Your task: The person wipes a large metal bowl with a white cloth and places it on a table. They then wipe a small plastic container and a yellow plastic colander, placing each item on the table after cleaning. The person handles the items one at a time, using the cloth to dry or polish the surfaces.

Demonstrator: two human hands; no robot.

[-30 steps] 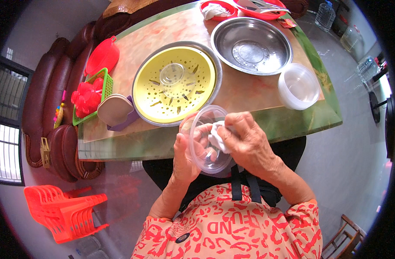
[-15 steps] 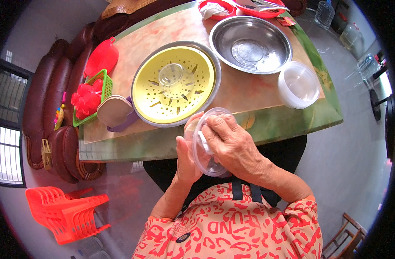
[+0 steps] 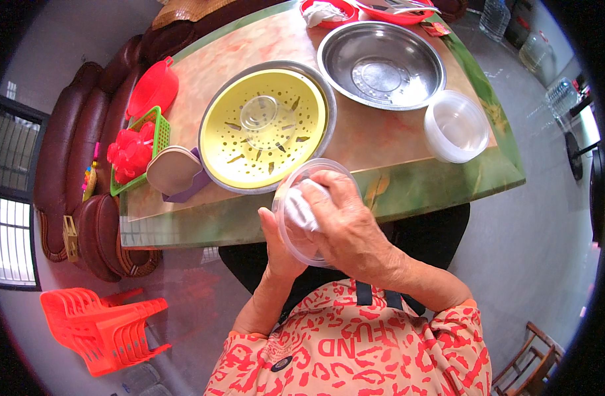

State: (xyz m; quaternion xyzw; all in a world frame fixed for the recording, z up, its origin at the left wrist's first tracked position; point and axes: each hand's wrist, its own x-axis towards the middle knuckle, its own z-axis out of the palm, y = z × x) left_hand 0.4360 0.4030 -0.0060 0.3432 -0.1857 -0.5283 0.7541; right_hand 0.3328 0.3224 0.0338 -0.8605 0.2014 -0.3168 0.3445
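- Just off the near edge of the table point(image 3: 441, 188), above the person's lap, a clear plastic container point(image 3: 301, 214) is held tilted, its open mouth turned toward the right hand.
- Left hand point(image 3: 276, 244) cups the container from below and behind, fingers hidden behind the plastic, thumb side pressed on its rim.
- Right hand point(image 3: 345, 221) lies over the mouth of the container, fingers bent and closed on a white cloth point(image 3: 302, 208) pressed inside it.
- Beyond the container, touching distance from its far rim, sits a yellow colander point(image 3: 266, 129) nested in a metal basin; a small clear lid point(image 3: 258, 113) lies at its centre.
- To the right of the colander stands an empty steel bowl point(image 3: 382, 65), and nearer the table's right corner a stack of clear plastic containers point(image 3: 456, 125).
- Left of the colander lie beige lids point(image 3: 172, 170) on a purple piece, next to a green basket point(image 3: 150, 145) holding red plastic items, with a red lid point(image 3: 152, 89) behind it.
- At the far end are red dishes point(image 3: 329, 10).
- On the floor to the lower left stands a stack of orange plastic stools point(image 3: 101, 327), beside a brown sofa point(image 3: 65, 165).
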